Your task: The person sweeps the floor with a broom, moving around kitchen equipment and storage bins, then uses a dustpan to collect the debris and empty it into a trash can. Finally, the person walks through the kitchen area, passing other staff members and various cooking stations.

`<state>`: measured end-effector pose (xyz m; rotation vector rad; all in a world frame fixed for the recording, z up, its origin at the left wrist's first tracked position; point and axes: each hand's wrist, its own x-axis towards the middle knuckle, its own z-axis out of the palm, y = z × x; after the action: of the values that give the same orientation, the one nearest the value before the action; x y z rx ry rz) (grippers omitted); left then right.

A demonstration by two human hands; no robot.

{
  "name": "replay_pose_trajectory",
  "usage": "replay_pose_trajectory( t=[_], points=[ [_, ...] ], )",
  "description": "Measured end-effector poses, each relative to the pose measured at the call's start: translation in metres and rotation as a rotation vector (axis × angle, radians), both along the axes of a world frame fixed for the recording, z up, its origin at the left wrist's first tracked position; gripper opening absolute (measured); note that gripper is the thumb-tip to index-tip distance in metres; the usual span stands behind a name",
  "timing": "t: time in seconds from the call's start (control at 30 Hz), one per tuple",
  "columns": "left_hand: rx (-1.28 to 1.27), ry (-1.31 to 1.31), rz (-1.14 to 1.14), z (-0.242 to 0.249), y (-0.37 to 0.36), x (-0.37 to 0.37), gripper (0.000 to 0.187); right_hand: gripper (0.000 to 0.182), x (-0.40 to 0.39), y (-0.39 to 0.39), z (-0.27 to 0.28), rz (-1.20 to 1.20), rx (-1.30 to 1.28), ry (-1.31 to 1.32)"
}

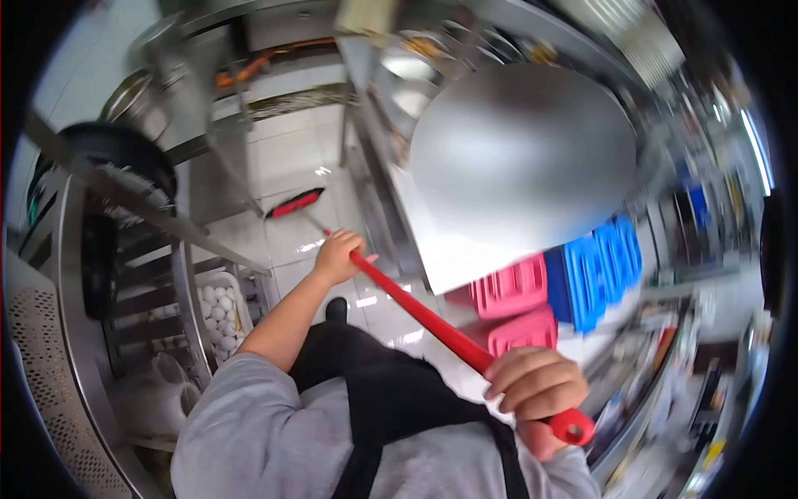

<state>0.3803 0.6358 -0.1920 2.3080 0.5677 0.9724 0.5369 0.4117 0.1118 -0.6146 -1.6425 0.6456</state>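
Note:
A long red broom (416, 309) runs slantwise across the front of my body. Its red and black head (295, 202) rests on the white tiled floor (303, 150), between a steel rack and a worktable. My left hand (339, 256) is closed around the lower part of the handle. Near the top end, by the hanging hole, my right hand (539, 384) grips the handle with its fingers wrapped over it. The bristles are too small and blurred to make out clearly.
A steel worktable (453, 262) with a large round metal lid or pan (524, 158) stands ahead right. Pink bins (509, 287) and blue bins (590, 274) sit by it. On the left, a steel rack (187, 312) stands close, beside a crate of eggs (220, 316).

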Motion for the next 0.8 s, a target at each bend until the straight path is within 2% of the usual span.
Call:
replay_pose_trajectory(
  t=[0.07, 0.13, 0.2, 0.33, 0.4, 0.5, 0.6, 0.67, 0.8],
  points=[
    [-0.151, 0.29, -0.251, -0.035, -0.068, -0.001, 0.032, 0.046, 0.013, -0.07, 0.024, 0.14, -0.019, 0.08],
    [-0.2, 0.332, -0.391, -0.015, -0.144, 0.011, 0.036, 0.046, 0.027, -0.147, 0.036, 0.089, -0.034, 0.175],
    [-0.245, 0.352, -0.468, -0.005, -0.217, 0.022, 0.039, 0.042, 0.023, -0.226, 0.034, -0.072, -0.003, 0.286],
    [-0.261, 0.394, -0.738, 0.019, -0.342, 0.045, 0.04, 0.042, 0.007, -0.361, 0.063, -0.242, 0.018, 0.333],
    [-0.252, 0.395, -1.052, 0.035, -0.396, 0.065, 0.043, 0.036, -0.009, -0.417, 0.091, -0.509, 0.088, 0.435],
    [-0.35, 0.447, -1.387, 0.042, -0.472, 0.095, 0.033, 0.03, -0.042, -0.569, 0.131, -0.722, 0.057, 0.377],
    [-0.336, 0.492, -1.672, 0.052, -0.549, 0.117, 0.021, 0.031, -0.089, -0.609, 0.159, -0.956, 0.002, 0.308],
    [-0.423, 0.49, -2.038, 0.078, -0.625, 0.132, 0.023, 0.034, -0.115, -0.608, 0.163, -1.114, -0.08, 0.249],
    [-0.462, 0.673, -2.226, 0.081, -0.716, 0.136, 0.024, 0.042, -0.124, -0.601, 0.151, -1.32, -0.251, 0.125]
  ],
)
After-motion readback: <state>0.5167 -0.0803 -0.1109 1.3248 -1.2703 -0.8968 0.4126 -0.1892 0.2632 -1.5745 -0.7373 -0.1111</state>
